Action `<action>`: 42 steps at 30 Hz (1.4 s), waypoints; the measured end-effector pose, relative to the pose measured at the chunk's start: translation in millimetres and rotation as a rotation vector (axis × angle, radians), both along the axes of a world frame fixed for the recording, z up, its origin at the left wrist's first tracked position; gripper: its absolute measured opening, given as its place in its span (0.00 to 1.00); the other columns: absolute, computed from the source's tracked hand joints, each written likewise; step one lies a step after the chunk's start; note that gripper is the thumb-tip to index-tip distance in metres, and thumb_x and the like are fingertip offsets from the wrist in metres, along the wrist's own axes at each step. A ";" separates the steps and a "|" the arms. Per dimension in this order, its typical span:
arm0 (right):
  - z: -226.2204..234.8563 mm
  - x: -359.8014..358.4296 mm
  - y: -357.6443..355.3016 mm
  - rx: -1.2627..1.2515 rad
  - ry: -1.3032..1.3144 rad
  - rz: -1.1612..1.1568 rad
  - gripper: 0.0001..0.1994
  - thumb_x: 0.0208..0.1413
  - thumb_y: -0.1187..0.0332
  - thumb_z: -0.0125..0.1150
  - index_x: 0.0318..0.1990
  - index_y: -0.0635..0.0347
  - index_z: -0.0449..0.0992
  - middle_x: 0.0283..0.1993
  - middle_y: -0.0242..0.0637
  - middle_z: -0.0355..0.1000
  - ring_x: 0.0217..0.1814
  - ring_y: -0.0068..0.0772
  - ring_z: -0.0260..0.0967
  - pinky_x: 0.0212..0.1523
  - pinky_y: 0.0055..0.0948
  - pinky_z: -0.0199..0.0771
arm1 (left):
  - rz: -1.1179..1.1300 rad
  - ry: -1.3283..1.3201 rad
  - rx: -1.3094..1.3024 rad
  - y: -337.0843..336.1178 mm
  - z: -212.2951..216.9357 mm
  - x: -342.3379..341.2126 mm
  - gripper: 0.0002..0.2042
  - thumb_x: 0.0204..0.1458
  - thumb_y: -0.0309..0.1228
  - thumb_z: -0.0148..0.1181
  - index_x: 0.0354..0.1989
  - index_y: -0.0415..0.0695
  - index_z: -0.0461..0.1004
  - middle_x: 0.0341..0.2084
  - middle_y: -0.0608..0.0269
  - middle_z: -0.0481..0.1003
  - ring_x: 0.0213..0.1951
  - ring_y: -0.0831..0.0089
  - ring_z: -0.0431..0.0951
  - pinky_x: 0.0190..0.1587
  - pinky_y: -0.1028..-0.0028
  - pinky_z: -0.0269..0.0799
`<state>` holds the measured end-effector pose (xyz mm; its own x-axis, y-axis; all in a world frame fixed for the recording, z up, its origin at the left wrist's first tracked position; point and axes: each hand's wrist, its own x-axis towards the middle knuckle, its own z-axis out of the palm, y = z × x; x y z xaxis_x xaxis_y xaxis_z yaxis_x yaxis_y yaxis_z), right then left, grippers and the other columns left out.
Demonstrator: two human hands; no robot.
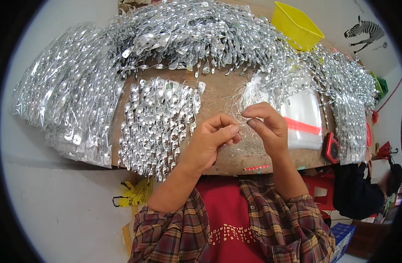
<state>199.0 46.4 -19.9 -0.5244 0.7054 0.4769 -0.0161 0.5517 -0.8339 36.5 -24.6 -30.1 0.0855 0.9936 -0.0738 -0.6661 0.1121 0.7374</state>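
My left hand [216,136] is closed in a pinch, thumb against forefinger, on what looks like a thin white string [242,127]. Facing it, my right hand [270,129] has its thumb and forefinger brought close together; anything between those tips is too fine to make out. Just beyond both hands lies a loose tangle of white strings [249,94]. Left of my left hand, shiny silver twisted strips [155,127] lie side by side in a flat batch on the brown table [216,98]. Beside my right hand is a stack of clear plastic bags [304,118] with a red band.
A large heap of silver twisted strips [196,35] covers the far side. Bagged strips [74,96] fill the left end, with more strips [352,114] at the right. A yellow bin [297,26] and a small red device [331,147] stand there. Another person [358,190] is at far right.
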 end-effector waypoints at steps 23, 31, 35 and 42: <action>7.2 -2.5 -7.4 0.688 -0.262 -0.283 0.09 0.39 0.80 0.60 0.28 0.55 0.71 0.27 0.27 0.71 0.27 0.24 0.65 0.34 0.27 0.54 | 0.197 0.392 0.125 -2.0 -3.0 13.6 0.05 0.53 0.26 0.54 0.34 0.37 0.72 0.24 0.65 0.73 0.27 0.83 0.71 0.32 0.83 0.67; 6.2 1.5 -8.5 0.458 -0.203 -0.312 0.08 0.39 0.80 0.59 0.27 0.57 0.71 0.26 0.29 0.69 0.27 0.29 0.61 0.35 0.27 0.57 | 0.215 0.440 0.130 -3.9 -2.7 12.0 0.06 0.53 0.25 0.54 0.36 0.35 0.71 0.27 0.62 0.74 0.27 0.82 0.71 0.35 0.79 0.72; 7.8 3.7 -3.8 0.473 -0.216 -0.280 0.08 0.42 0.78 0.59 0.30 0.54 0.73 0.26 0.27 0.70 0.27 0.26 0.66 0.35 0.26 0.55 | 0.230 0.422 0.112 -4.1 -2.9 11.7 0.06 0.53 0.25 0.54 0.36 0.36 0.72 0.25 0.65 0.74 0.26 0.83 0.71 0.32 0.82 0.69; 13.3 7.8 -3.0 0.133 -0.218 -0.242 0.13 0.49 0.81 0.52 0.43 0.62 0.73 0.43 0.37 0.68 0.33 0.23 0.65 0.37 0.21 0.66 | 0.340 0.682 0.163 -4.3 -5.3 9.4 0.05 0.52 0.24 0.55 0.35 0.36 0.73 0.22 0.69 0.72 0.24 0.86 0.68 0.27 0.84 0.65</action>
